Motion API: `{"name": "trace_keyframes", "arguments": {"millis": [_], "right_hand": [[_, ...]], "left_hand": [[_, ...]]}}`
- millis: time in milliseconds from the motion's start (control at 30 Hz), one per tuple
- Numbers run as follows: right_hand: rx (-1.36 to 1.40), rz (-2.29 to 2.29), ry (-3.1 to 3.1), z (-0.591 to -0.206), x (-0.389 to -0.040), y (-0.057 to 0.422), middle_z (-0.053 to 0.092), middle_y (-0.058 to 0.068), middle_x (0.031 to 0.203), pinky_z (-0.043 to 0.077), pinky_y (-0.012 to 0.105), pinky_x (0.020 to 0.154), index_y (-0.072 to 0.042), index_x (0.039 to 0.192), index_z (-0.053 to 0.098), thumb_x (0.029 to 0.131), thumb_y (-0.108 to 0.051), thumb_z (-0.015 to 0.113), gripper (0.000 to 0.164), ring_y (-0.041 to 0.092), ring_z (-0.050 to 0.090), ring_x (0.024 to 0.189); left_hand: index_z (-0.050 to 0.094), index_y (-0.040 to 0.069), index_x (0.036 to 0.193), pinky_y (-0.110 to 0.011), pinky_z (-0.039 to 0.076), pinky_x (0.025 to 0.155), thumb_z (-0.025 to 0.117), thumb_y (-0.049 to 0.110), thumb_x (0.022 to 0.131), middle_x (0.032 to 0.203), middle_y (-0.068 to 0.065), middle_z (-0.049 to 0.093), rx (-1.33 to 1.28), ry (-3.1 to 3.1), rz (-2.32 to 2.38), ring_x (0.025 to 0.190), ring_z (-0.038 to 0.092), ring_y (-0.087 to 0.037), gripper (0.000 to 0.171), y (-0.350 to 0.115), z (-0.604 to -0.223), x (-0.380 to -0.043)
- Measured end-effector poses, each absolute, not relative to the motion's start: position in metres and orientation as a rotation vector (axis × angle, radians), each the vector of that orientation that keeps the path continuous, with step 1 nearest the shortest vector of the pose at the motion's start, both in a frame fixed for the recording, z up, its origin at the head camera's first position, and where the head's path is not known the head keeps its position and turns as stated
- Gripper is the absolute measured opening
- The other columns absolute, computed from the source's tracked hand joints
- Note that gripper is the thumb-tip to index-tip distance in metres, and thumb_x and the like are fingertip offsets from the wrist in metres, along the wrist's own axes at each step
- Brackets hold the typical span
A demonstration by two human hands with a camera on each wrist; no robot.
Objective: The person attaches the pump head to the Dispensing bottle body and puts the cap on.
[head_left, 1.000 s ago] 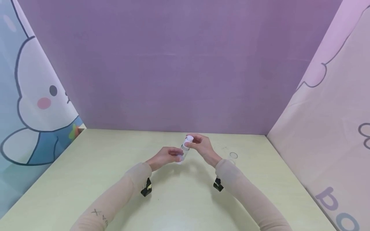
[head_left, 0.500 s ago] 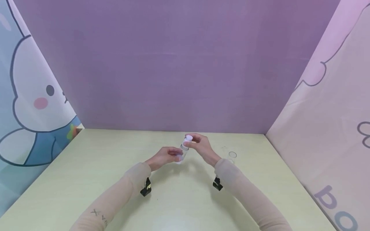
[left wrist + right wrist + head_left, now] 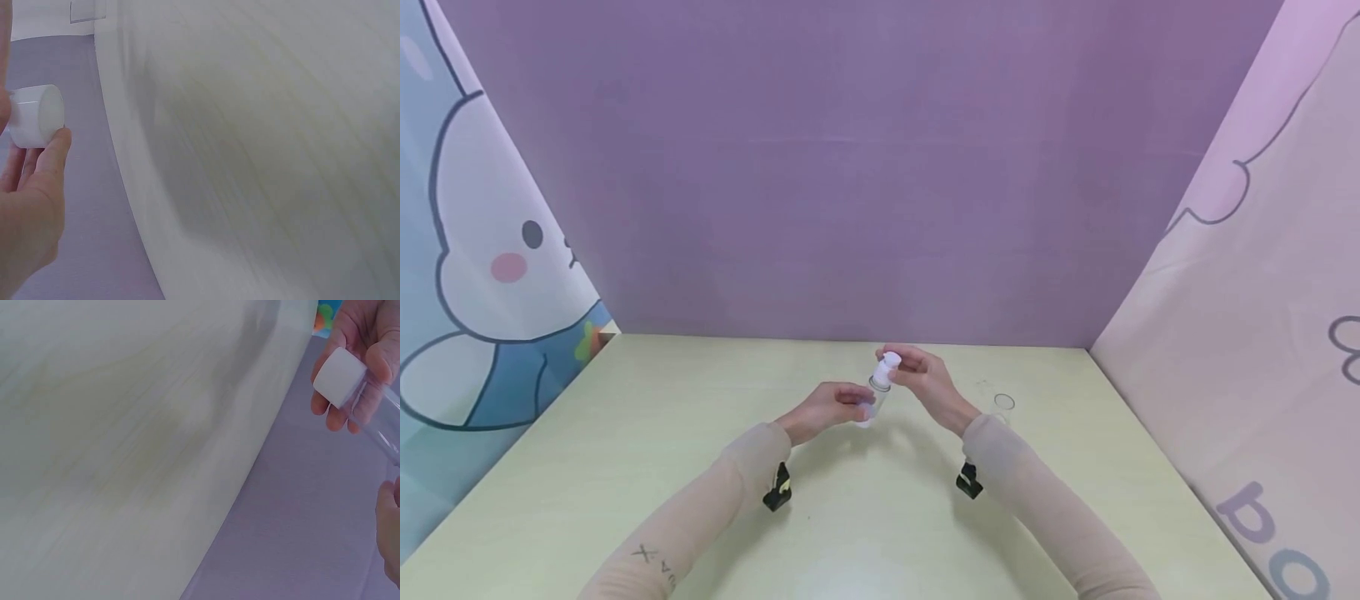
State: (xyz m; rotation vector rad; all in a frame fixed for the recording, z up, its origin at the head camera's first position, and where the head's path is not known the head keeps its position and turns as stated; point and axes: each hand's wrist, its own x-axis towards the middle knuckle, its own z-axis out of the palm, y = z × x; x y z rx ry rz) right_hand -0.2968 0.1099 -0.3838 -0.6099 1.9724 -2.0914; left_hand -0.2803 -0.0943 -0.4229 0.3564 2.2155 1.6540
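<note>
A slim clear bottle with a white base and a white pump top leans to the right above the table. My left hand grips it low down; in the left wrist view the fingers and thumb surround the white base. At the upper end, my right hand holds the pump top, thumb on its near right side and fingers behind it. The right wrist view catches only part of my right hand at its edge, with the pump top out of frame.
On the pale table, right of my right hand, stands a small transparent cap-like piece with a dark rim. A purple panel closes off the back; printed cloths hang at the left and right.
My right thumb has slid to the right around the pump top, showing more of the white part. The left hand and the bottle stay nearly still.
</note>
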Motion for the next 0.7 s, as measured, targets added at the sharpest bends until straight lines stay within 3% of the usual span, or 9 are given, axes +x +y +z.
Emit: {"name": "trace_keyframes", "arguments": {"millis": [167,433,700], "right_hand": [[-0.598,-2.099,1.960,-0.3823,-0.2947,0.1091,0.051,0.022,0.130,0.045,0.029,0.096,0.003,0.126,0.050,0.084,0.005,0.055,0.043,0.028,0.050,0.121],[-0.580,-2.096,1.983,-0.3825,-0.2923,0.1065,0.054,0.021,0.126,0.046,0.028,0.094,0.006,0.127,0.048,0.084,0.005,0.055,0.043,0.018,0.058,0.111],[-0.558,-2.079,2.024,-0.3839,-0.2924,0.1066,0.056,0.019,0.125,0.047,0.028,0.093,0.005,0.126,0.049,0.085,0.003,0.056,0.043,0.017,0.058,0.110]], "left_hand": [[0.057,0.011,0.122,-0.043,0.043,0.097,0.066,0.023,0.085,0.124,-0.008,0.058,0.356,2.222,1.649,0.113,0.054,-0.022,0.039,-0.0945,-0.4225,-0.2806],[0.057,0.011,0.122,-0.044,0.043,0.097,0.065,0.023,0.086,0.123,-0.008,0.058,0.341,2.219,1.652,0.112,0.054,-0.022,0.039,-0.0946,-0.4218,-0.2763],[0.057,0.010,0.122,-0.043,0.043,0.097,0.065,0.023,0.085,0.123,-0.008,0.058,0.359,2.209,1.657,0.112,0.054,-0.021,0.039,-0.0949,-0.4240,-0.2778]]}}
